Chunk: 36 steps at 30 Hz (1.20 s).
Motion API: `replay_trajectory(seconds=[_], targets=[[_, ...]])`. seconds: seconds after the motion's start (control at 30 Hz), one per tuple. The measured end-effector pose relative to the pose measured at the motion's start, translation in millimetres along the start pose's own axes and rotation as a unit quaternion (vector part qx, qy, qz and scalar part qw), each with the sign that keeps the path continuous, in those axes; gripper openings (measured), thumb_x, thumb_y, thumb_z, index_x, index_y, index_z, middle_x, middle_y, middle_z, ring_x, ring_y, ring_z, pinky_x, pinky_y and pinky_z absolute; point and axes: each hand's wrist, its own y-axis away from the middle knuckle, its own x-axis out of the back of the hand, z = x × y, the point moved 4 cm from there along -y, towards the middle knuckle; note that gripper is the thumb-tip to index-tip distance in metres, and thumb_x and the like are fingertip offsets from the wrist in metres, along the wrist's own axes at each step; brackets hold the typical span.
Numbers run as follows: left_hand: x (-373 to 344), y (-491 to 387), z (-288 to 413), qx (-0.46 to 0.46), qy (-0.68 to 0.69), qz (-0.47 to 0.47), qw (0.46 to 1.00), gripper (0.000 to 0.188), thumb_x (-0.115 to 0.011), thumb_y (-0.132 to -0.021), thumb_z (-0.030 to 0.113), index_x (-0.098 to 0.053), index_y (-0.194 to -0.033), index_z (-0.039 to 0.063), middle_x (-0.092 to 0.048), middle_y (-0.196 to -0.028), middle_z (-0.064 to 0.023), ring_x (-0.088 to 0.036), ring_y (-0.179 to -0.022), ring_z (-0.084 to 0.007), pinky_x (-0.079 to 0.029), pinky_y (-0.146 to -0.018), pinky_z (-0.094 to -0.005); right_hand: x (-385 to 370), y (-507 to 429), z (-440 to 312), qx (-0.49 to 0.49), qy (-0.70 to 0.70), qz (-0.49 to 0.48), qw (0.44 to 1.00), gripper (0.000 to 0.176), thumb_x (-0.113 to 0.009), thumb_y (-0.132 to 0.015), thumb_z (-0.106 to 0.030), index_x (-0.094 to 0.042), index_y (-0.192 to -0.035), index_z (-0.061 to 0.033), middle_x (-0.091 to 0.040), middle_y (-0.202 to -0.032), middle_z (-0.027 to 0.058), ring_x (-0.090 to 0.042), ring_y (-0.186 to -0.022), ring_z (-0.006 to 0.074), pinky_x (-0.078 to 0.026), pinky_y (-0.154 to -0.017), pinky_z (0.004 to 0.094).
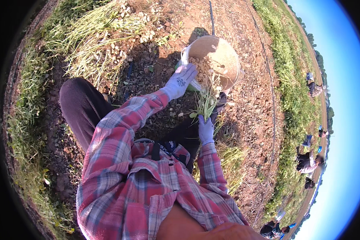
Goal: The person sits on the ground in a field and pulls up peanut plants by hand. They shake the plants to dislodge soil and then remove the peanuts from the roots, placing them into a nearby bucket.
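A whitish round bucket lies tipped with its mouth towards me, and picked peanuts are inside. My left hand, in a pale glove with a dark print, rests extended over the bucket's near left rim, fingertips by the peanuts. Its fingers hold nothing that I can see. Below the bucket, my right hand, gloved too, grips a bunch of peanut plants by the green stems. The root ends of the bunch reach over the rim into the bucket's mouth.
A heap of pulled peanut plants with pods lies at upper left. More plants lie beside my right sleeve. My bent knee is at left. Thin black hose crosses the soil. Beyond a green crop row, several people are at right.
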Motion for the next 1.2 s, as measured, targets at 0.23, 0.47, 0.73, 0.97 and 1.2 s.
replay_trajectory(seconds=[0.23, 0.47, 0.73, 0.97, 1.2], targets=[[-1, 2, -6, 0.003, -0.004, 0.039, 0.999, 0.072, -0.057, -0.079, 0.013, -0.036, -0.146, -0.003, -0.033, -0.154, -0.0194, -0.025, -0.146, -0.0364, -0.022, -0.118, -0.0531, 254, 37, -149, 0.067, -0.352, 0.501, 0.788, 0.043, -0.053, -0.102, -0.042, -0.05, -0.076, -0.0085, -0.043, -0.063, -0.0019, -0.035, -0.051, 0.0088, -0.03, -0.047, 0.0265], [-10, -11, -3, -0.016, -0.012, 0.025, 0.999, 0.072, -0.054, -0.081, 0.013, -0.033, -0.149, 0.001, -0.027, -0.158, -0.0169, -0.021, -0.149, -0.0335, -0.02, -0.12, -0.0493, 112, 8, -22, -0.062, 0.066, 0.078, 0.993, 0.054, -0.047, -0.1, -0.05, -0.046, -0.118, 0.0014, -0.065, -0.101, 0.0264, -0.063, -0.089, 0.0366, -0.05, -0.079, 0.0459], [-3, -6, -21, 0.009, 0.104, -0.019, 0.994, 0.079, -0.067, -0.079, 0.019, -0.034, -0.149, 0.003, -0.031, -0.155, -0.0167, -0.02, -0.148, -0.0366, -0.022, -0.119, -0.0514, 51, 49, -24, -0.007, 0.158, 0.029, 0.987, 0.039, -0.058, -0.095, -0.044, -0.05, -0.104, -0.0067, -0.069, -0.082, 0.0205, -0.068, -0.072, 0.0384, -0.051, -0.065, 0.0508], [50, -6, 30, 0.17, 0.462, 0.033, 0.87, 0.037, -0.069, -0.091, 0.03, -0.065, -0.116, 0.003, -0.068, -0.108, -0.015, -0.067, -0.096, -0.0276, -0.053, -0.085, -0.0341, 74, 72, -18, -0.029, 0.239, 0.043, 0.97, 0.041, -0.061, -0.092, -0.041, -0.049, -0.114, -0.0096, -0.071, -0.093, 0.0166, -0.069, -0.072, 0.0362, -0.051, -0.063, 0.0475], [54, 14, 66, 0.109, 0.378, -0.028, 0.919, 0.042, -0.066, -0.089, 0.037, -0.062, -0.124, 0.014, -0.064, -0.114, -0.0166, -0.064, -0.104, -0.0344, -0.05, -0.089, -0.0434, 73, 76, -27, -0.015, 0.263, 0.026, 0.964, 0.045, -0.063, -0.091, -0.039, -0.05, -0.121, -0.0068, -0.07, -0.099, 0.0149, -0.07, -0.077, 0.0336, -0.052, -0.064, 0.0468]])
